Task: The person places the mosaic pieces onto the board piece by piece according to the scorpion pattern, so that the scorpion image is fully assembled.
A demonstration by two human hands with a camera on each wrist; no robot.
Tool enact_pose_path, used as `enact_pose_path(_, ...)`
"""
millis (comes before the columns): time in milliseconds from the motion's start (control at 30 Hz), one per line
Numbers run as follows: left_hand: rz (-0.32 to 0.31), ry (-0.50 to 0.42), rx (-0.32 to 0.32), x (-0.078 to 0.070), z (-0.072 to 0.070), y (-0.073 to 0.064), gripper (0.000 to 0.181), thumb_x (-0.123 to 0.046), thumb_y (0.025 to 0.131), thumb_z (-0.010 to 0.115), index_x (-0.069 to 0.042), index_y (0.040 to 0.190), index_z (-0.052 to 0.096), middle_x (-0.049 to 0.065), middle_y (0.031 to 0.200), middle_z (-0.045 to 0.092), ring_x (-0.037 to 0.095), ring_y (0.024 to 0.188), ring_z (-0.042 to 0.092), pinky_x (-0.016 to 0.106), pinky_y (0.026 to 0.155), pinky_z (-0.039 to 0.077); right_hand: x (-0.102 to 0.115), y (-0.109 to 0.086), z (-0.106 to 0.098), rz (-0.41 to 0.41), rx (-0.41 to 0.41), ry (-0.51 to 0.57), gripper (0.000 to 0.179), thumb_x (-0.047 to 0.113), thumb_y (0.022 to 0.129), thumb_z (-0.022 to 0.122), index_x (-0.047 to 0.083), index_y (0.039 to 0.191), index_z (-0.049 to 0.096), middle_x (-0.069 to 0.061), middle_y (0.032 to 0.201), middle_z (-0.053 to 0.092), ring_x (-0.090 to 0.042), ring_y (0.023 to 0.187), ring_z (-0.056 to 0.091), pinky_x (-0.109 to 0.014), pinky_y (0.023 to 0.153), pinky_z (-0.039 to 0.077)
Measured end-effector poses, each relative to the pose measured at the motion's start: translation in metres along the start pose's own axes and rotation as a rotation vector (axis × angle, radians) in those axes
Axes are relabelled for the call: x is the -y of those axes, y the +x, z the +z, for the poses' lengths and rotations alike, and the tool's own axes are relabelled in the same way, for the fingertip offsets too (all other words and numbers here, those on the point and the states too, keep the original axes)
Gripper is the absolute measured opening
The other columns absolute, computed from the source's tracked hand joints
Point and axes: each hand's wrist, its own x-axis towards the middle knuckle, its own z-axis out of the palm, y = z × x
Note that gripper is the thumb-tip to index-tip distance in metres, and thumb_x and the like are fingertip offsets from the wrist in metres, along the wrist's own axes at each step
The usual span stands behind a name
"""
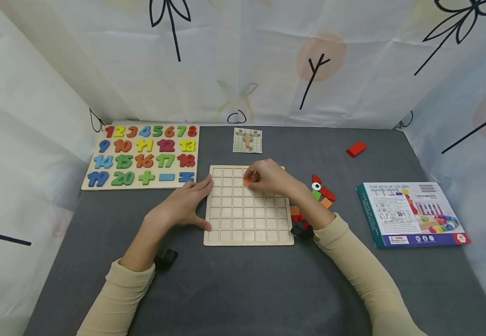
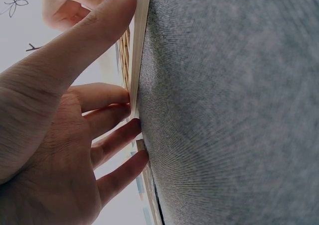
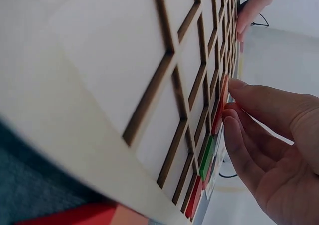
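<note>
A wooden grid board (image 1: 243,237) lies on the grey table. The left hand (image 1: 186,205) rests along its left edge, fingers extended; the left wrist view shows thumb and fingertips (image 2: 122,93) against the board's side. At the upper part of the grid the right hand (image 1: 270,177) pinches an orange square tile (image 1: 247,182) between thumb and fingers. In the right wrist view that orange tile (image 3: 225,85) is right at the cells. Nearby in the far cells sit a green tile (image 3: 206,155) and a red tile (image 3: 195,197), hidden behind the right hand in the head view.
Loose red, green and orange tiles (image 1: 326,202) lie right of the board, partly under the right forearm. A pattern card (image 1: 247,140) lies behind the board. A number puzzle (image 1: 142,184) stands left, a box (image 1: 412,214) right, and a red block (image 1: 356,149) farther back.
</note>
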Motion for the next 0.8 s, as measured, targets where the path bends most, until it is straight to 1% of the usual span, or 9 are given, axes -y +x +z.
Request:
enact_pose_path(100, 0.002, -0.001, -0.001, -0.001, 0.0, 0.0, 0.133, -0.053, 0.073, 0.099, -0.004, 0.172, 0.024, 0.014, 0.183, 0.018, 0.043, 0.154, 0.039, 0.058, 0.123, 0.042, 0.0, -0.006, -0.003, -0.006, -0.004, 0.01, 0.022, 0.009, 0.096, 0.082, 0.002, 0.117, 0.082, -0.012, 0.105, 0.081, -0.025, 0.091, 0.071, -0.038, 0.084, 0.057)
enact_pose_path(200, 0.003, -0.003, -0.004, -0.002, 0.0, -0.001, 0.133, -0.053, 0.073, 0.099, -0.003, 0.172, 0.024, 0.014, 0.183, 0.018, 0.044, 0.154, 0.038, 0.059, 0.123, 0.042, -0.002, -0.015, -0.008, -0.005, -0.018, 0.026, 0.023, 0.009, 0.096, 0.082, 0.002, 0.118, 0.081, -0.012, 0.107, 0.081, -0.027, 0.094, 0.073, -0.041, 0.085, 0.058)
enact_pose_path(300, 0.002, -0.004, -0.004, -0.002, 0.0, -0.001, 0.133, -0.052, 0.073, 0.099, -0.003, 0.172, 0.024, 0.014, 0.183, 0.018, 0.044, 0.155, 0.038, 0.06, 0.124, 0.041, -0.005, -0.028, -0.012, 0.006, -0.032, 0.037, 0.026, 0.009, 0.095, 0.083, 0.002, 0.12, 0.081, -0.012, 0.112, 0.081, -0.026, 0.095, 0.074, -0.042, 0.085, 0.06)
enact_pose_path(433, 0.001, -0.006, -0.002, -0.003, -0.001, -0.001, 0.133, -0.052, 0.073, 0.099, -0.003, 0.172, 0.024, 0.014, 0.183, 0.017, 0.045, 0.156, 0.037, 0.06, 0.124, 0.04, -0.013, -0.047, -0.019, 0.03, -0.055, 0.047, 0.029, 0.01, 0.095, 0.084, 0.001, 0.122, 0.08, -0.014, 0.114, 0.081, -0.025, 0.091, 0.073, -0.04, 0.082, 0.06)
enact_pose_path(533, -0.001, -0.006, -0.001, -0.003, -0.001, -0.001, 0.133, -0.052, 0.073, 0.099, -0.003, 0.172, 0.024, 0.014, 0.183, 0.017, 0.045, 0.156, 0.037, 0.06, 0.124, 0.04, -0.023, -0.062, -0.024, 0.058, -0.07, 0.056, 0.029, 0.009, 0.095, 0.084, 0.001, 0.122, 0.079, -0.014, 0.114, 0.081, -0.024, 0.094, 0.075, -0.04, 0.083, 0.061)
enact_pose_path(600, -0.001, -0.004, 0.0, -0.003, -0.001, -0.001, 0.133, -0.052, 0.073, 0.099, -0.003, 0.172, 0.024, 0.014, 0.183, 0.017, 0.045, 0.155, 0.038, 0.06, 0.124, 0.04, -0.031, -0.071, -0.027, 0.079, -0.079, 0.062, 0.027, 0.009, 0.096, 0.083, 0.001, 0.121, 0.079, -0.015, 0.114, 0.08, -0.025, 0.096, 0.076, -0.042, 0.084, 0.063)
enact_pose_path(700, -0.001, -0.002, -0.003, -0.002, 0.0, -0.001, 0.133, -0.052, 0.073, 0.099, -0.003, 0.172, 0.024, 0.014, 0.183, 0.018, 0.044, 0.155, 0.038, 0.059, 0.123, 0.042, -0.044, -0.084, -0.032, 0.112, -0.099, 0.051, 0.027, 0.009, 0.096, 0.082, 0.0, 0.122, 0.078, -0.017, 0.114, 0.08, -0.028, 0.097, 0.077, -0.045, 0.085, 0.064)
enact_pose_path(800, -0.003, -0.002, -0.005, -0.002, 0.0, -0.001, 0.133, -0.052, 0.073, 0.099, -0.003, 0.172, 0.025, 0.014, 0.183, 0.018, 0.044, 0.154, 0.039, 0.058, 0.122, 0.043, -0.055, -0.094, -0.038, 0.16, -0.123, 0.05, 0.029, 0.01, 0.096, 0.083, -0.001, 0.123, 0.078, -0.02, 0.117, 0.079, -0.031, 0.098, 0.077, -0.046, 0.085, 0.063)
